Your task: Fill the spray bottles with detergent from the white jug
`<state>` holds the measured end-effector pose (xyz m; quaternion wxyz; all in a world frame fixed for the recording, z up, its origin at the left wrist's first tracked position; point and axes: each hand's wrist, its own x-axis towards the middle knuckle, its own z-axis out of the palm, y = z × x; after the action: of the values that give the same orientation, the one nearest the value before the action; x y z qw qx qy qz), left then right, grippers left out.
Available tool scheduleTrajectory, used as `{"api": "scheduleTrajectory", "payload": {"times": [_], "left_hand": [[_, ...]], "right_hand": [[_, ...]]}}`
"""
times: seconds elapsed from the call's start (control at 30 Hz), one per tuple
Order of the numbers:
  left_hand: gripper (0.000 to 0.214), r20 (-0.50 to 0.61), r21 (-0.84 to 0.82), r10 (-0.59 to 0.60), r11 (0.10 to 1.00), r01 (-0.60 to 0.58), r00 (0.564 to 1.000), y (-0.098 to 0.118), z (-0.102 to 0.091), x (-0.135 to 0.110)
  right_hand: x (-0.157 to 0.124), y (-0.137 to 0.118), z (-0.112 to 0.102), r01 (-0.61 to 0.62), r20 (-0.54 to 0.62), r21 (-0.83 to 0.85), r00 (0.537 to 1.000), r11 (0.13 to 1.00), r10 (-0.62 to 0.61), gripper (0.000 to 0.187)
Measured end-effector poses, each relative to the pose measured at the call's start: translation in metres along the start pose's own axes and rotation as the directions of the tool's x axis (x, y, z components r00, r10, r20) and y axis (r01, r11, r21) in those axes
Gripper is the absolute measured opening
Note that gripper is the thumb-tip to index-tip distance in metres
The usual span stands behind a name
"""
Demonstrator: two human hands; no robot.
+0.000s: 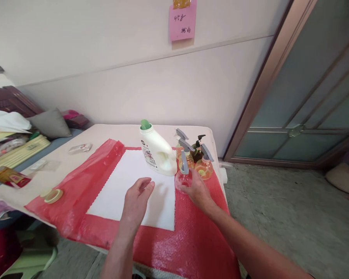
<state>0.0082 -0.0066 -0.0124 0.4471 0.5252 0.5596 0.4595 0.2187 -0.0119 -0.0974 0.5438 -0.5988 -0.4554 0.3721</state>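
Observation:
My right hand is closed around the body of a clear pinkish spray bottle with a grey trigger head, at the right edge of the white sheet. Over the white sheet hovers my left hand, fingers curved and thumb apart, with nothing in it. Beyond both hands stands a cream detergent jug with a green piece in its mouth. Behind the held bottle are other grey-headed bottles, including an orange-tinted spray bottle, and a dark pump bottle.
Red plastic sheeting covers part of the table. Tape rolls lie at its left, near a bottle of amber liquid. A pink note hangs on the wall. To the right is a glass-panelled sliding door.

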Motion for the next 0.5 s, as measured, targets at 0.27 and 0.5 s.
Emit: {"api": "scheduleTrajectory", "payload": {"times": [0.27, 0.5], "left_hand": [[0.026, -0.064, 0.017, 0.034, 0.999, -0.033, 0.997, -0.003, -0.025, 0.005], [0.019, 0.037, -0.007, 0.052, 0.999, -0.051, 0.998, -0.001, -0.01, -0.003]], "right_hand": [[0.0, -0.007, -0.01, 0.096, -0.014, -0.19, 0.995, 0.977, -0.101, 0.071], [-0.015, -0.01, -0.026, 0.113, -0.04, -0.239, 0.991, 0.964, -0.126, 0.076]]}}
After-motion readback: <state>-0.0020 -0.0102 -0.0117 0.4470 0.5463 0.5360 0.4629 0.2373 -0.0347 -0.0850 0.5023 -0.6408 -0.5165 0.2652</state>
